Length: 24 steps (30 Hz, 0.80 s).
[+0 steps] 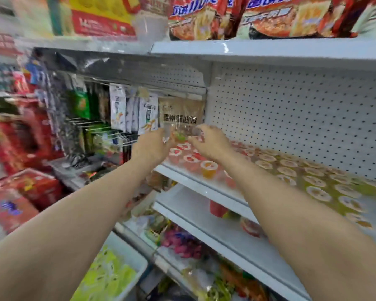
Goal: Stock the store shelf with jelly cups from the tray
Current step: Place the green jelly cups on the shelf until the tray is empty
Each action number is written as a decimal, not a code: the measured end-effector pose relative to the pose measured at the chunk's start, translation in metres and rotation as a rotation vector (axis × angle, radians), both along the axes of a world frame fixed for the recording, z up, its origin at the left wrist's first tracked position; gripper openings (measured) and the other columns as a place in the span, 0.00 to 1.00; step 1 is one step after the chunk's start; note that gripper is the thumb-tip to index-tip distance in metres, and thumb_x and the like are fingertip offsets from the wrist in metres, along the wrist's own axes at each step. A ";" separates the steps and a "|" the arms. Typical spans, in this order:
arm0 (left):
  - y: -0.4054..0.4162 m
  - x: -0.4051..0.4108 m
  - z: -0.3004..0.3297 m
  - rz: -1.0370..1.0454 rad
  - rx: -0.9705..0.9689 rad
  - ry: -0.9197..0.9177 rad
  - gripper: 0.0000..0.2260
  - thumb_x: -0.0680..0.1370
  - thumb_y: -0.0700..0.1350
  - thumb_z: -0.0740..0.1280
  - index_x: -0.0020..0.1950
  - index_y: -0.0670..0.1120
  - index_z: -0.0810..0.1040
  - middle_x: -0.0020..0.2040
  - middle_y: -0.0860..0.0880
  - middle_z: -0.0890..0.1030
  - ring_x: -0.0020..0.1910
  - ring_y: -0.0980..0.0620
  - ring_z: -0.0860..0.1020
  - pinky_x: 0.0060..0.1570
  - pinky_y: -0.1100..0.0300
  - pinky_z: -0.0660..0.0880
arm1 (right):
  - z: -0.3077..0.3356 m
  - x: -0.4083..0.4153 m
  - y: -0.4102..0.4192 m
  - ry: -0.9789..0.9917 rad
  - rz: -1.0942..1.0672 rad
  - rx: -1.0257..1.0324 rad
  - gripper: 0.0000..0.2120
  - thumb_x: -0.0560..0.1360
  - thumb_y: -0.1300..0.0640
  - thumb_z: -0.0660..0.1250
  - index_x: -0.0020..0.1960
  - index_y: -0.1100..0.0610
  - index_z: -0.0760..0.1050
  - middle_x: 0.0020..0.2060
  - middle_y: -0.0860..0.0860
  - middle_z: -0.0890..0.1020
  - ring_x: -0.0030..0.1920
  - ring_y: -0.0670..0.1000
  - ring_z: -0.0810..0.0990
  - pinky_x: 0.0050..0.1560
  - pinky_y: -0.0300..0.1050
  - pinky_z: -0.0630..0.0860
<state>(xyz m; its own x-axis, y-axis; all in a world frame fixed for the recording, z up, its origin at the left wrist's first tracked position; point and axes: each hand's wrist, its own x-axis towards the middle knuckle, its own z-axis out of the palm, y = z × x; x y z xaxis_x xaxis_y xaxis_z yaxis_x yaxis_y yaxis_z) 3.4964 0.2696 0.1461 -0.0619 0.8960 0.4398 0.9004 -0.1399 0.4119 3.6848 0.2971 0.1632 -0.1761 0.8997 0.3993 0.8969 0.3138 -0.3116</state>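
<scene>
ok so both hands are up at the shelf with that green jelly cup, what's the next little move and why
Probably lower the green jelly cup onto the shelf at its left end. The left hand and right hand hold it between them just above the red jelly cups already standing there. The picture is blurred, so the exact open spot is unclear.

Head view, down toward shelf (204,187)

White store shelf (195,183) carrying upright rows of sealed jelly cups (267,164), red at its left end, one orange near the front edge, yellow-green rightward; white tray (139,260) below left, filled with yellow-green cups.
</scene>
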 end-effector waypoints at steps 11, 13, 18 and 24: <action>0.000 -0.177 -0.092 0.274 -0.180 -0.043 0.22 0.80 0.56 0.62 0.72 0.50 0.70 0.64 0.43 0.78 0.61 0.39 0.76 0.53 0.48 0.76 | -0.091 -0.200 0.043 -0.095 0.293 -0.182 0.25 0.79 0.39 0.60 0.70 0.53 0.70 0.66 0.53 0.74 0.66 0.57 0.72 0.59 0.53 0.73; 0.006 -0.198 -0.118 0.325 -0.231 -0.065 0.22 0.81 0.57 0.61 0.73 0.50 0.70 0.64 0.43 0.77 0.61 0.40 0.76 0.52 0.48 0.76 | -0.117 -0.229 0.061 -0.105 0.345 -0.236 0.26 0.80 0.39 0.59 0.72 0.52 0.68 0.68 0.53 0.73 0.68 0.56 0.71 0.60 0.53 0.73; 0.028 -0.254 -0.192 0.459 -0.381 -0.127 0.22 0.80 0.57 0.61 0.72 0.49 0.70 0.63 0.42 0.77 0.60 0.39 0.75 0.54 0.46 0.75 | -0.190 -0.297 0.107 -0.072 0.438 -0.419 0.26 0.80 0.40 0.60 0.72 0.54 0.68 0.69 0.55 0.70 0.68 0.58 0.70 0.65 0.54 0.71; 0.054 -0.295 -0.304 0.573 -0.576 -0.218 0.21 0.80 0.57 0.63 0.70 0.49 0.72 0.64 0.41 0.78 0.62 0.38 0.75 0.56 0.48 0.73 | -0.295 -0.345 0.150 -0.145 0.511 -0.638 0.22 0.82 0.48 0.62 0.66 0.64 0.72 0.64 0.61 0.74 0.66 0.60 0.71 0.55 0.47 0.64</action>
